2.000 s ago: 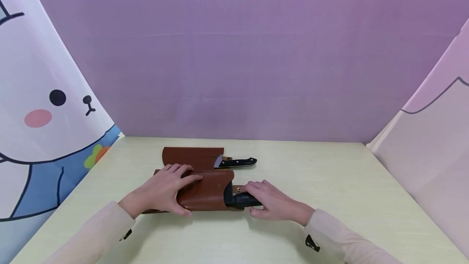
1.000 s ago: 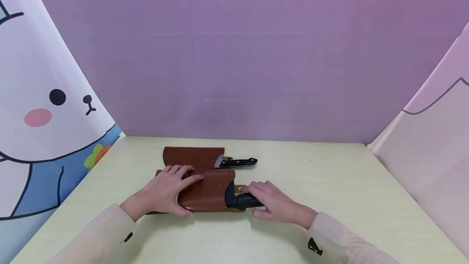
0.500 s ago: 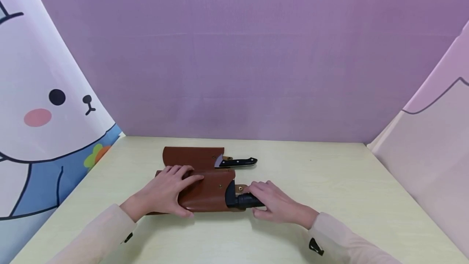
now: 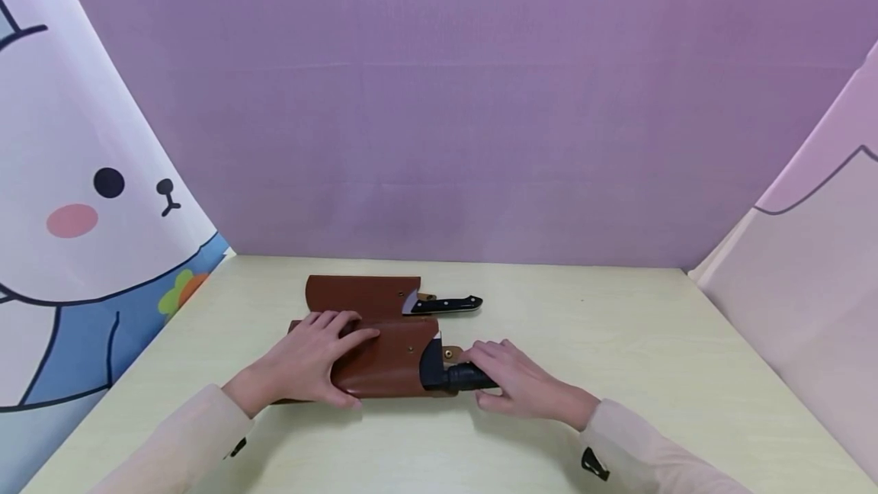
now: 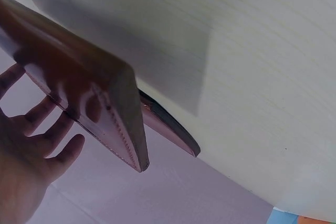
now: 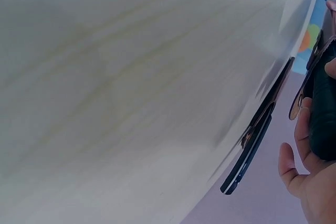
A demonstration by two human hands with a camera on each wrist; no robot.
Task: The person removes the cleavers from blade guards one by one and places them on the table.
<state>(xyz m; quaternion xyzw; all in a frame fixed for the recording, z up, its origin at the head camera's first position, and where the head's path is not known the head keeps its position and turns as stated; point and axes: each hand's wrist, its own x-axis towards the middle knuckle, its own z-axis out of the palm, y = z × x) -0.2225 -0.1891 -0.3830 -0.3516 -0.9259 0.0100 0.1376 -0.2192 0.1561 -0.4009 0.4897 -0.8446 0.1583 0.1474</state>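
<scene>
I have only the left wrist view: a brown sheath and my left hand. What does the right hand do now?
Observer: The right hand grips the black handle that sticks out of the near sheath.
Operator: Is there another knife?
Observer: Yes. A far sheath lies behind it, with a second handle pointing right.
Operator: Any blade visible?
Observer: A little bare blade shows at the far sheath's mouth.

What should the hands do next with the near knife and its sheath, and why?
Probably slide the near knife's handle a little further right. The right hand grips that black handle, the left hand presses the near sheath flat on the table, and only a sliver of blade shows at the sheath's mouth.
</scene>
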